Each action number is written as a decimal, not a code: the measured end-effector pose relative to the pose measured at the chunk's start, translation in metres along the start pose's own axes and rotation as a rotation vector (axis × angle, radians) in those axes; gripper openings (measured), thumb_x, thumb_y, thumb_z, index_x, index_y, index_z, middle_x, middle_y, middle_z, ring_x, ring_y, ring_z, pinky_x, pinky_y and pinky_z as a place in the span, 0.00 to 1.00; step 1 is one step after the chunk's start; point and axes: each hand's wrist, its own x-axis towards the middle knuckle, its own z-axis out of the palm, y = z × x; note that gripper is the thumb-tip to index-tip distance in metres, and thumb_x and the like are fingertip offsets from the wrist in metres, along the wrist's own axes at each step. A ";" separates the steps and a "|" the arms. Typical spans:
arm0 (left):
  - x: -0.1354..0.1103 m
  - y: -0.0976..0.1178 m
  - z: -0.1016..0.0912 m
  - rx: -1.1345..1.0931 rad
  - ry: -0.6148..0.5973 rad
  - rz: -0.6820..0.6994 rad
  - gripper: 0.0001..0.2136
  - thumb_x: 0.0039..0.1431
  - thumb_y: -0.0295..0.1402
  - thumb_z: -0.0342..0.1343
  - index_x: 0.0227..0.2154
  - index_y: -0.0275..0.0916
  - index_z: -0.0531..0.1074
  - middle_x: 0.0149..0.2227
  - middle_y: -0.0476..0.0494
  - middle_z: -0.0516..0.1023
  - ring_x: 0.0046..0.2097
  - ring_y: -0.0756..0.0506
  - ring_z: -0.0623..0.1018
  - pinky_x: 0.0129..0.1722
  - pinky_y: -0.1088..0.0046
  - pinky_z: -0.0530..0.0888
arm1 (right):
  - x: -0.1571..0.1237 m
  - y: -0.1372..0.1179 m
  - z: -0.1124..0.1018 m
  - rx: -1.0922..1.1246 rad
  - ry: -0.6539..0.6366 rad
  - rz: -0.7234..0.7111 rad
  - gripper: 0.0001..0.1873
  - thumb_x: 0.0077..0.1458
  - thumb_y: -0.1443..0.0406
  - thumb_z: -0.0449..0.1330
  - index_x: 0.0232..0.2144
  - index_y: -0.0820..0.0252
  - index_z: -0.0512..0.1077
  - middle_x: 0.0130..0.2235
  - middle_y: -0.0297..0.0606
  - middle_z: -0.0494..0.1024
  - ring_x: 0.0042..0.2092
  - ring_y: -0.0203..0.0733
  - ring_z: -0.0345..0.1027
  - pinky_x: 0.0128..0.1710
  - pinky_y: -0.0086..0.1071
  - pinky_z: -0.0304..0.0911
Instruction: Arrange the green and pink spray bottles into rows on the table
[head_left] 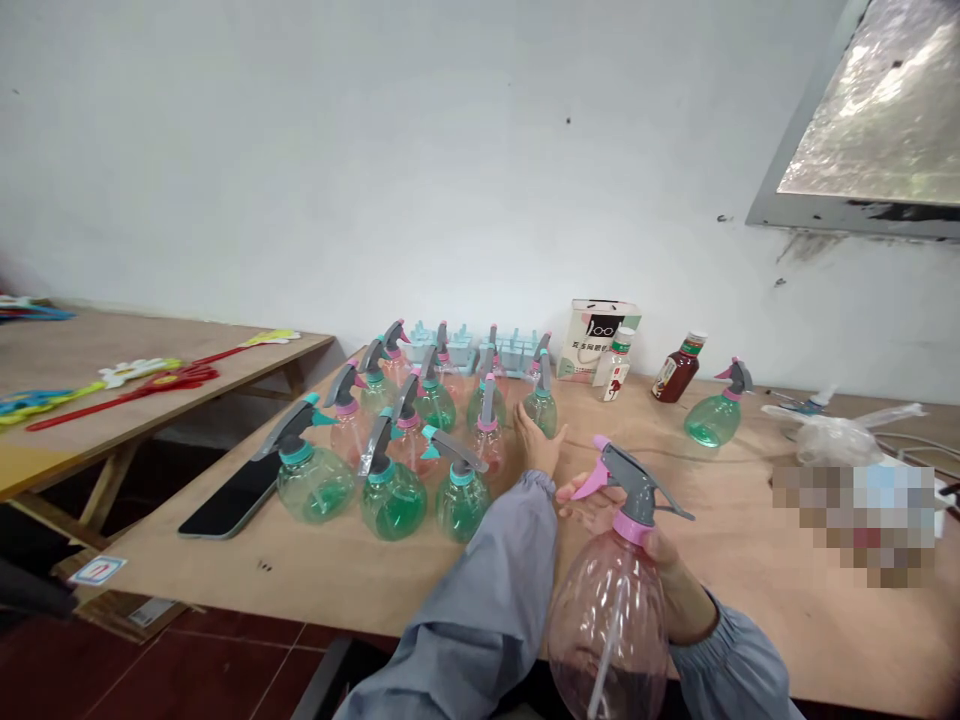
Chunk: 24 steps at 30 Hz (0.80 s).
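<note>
My left hand [538, 442] reaches across to the back of a group of spray bottles. Its fingers and thumb curve round the lower part of a green spray bottle [541, 405] with a grey head. Close to me, a large pink spray bottle [600, 625] stands upright, its grey-and-pink head turned left and dark-looking liquid low inside; its base is out of frame. My right hand [592, 505] is behind its neck, with fingers showing past the trigger; the neck hides part of the grip. Several green bottles [394, 505] and pink bottles [349, 435] stand together left of my hands.
Pale blue racks [517, 352] line the wall behind the bottles. A printed box [589, 345], a white-labelled bottle [616, 368], a brown sauce bottle [676, 370] and another green spray bottle [712, 420] are farther right. A phone [231, 500] lies left. A clear plastic bag [832, 438] sits right.
</note>
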 end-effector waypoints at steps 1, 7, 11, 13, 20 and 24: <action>0.002 -0.003 0.001 -0.005 -0.013 -0.009 0.48 0.48 0.34 0.68 0.67 0.33 0.45 0.70 0.19 0.50 0.73 0.30 0.51 0.71 0.49 0.53 | -0.002 -0.001 0.002 0.041 -0.012 0.041 0.44 0.37 0.31 0.62 0.46 0.54 0.76 0.43 0.49 0.80 0.50 0.61 0.75 0.50 0.54 0.70; 0.003 -0.015 0.000 0.009 -0.003 0.015 0.41 0.55 0.32 0.64 0.66 0.34 0.48 0.69 0.22 0.56 0.72 0.32 0.57 0.70 0.52 0.57 | -0.004 -0.016 0.013 0.059 0.017 0.143 0.36 0.40 0.37 0.67 0.43 0.54 0.77 0.41 0.46 0.81 0.47 0.58 0.77 0.45 0.47 0.74; -0.005 -0.018 -0.004 0.033 -0.018 0.036 0.38 0.54 0.32 0.64 0.64 0.34 0.52 0.65 0.23 0.62 0.69 0.30 0.63 0.67 0.50 0.61 | 0.003 -0.019 -0.007 0.102 0.156 0.084 0.31 0.41 0.37 0.67 0.38 0.52 0.78 0.37 0.44 0.83 0.46 0.59 0.78 0.47 0.52 0.74; -0.011 -0.018 -0.008 0.046 -0.030 0.026 0.39 0.52 0.32 0.66 0.64 0.35 0.53 0.64 0.23 0.63 0.68 0.31 0.64 0.66 0.49 0.62 | 0.004 -0.021 -0.028 0.110 0.278 0.061 0.27 0.44 0.40 0.66 0.37 0.52 0.78 0.38 0.43 0.83 0.46 0.59 0.78 0.49 0.54 0.73; -0.035 -0.012 -0.024 0.100 -0.133 0.036 0.39 0.51 0.35 0.67 0.63 0.35 0.54 0.63 0.25 0.65 0.66 0.32 0.67 0.64 0.52 0.65 | -0.019 -0.036 -0.135 -0.078 0.836 -0.083 0.18 0.45 0.53 0.70 0.37 0.53 0.75 0.40 0.40 0.82 0.42 0.48 0.79 0.40 0.40 0.74; -0.046 -0.011 -0.030 0.121 -0.175 0.072 0.39 0.50 0.36 0.67 0.63 0.36 0.55 0.62 0.26 0.67 0.65 0.32 0.68 0.63 0.52 0.66 | -0.028 -0.045 -0.209 -0.264 1.033 -0.169 0.15 0.39 0.63 0.73 0.31 0.56 0.75 0.38 0.41 0.80 0.34 0.39 0.72 0.30 0.31 0.65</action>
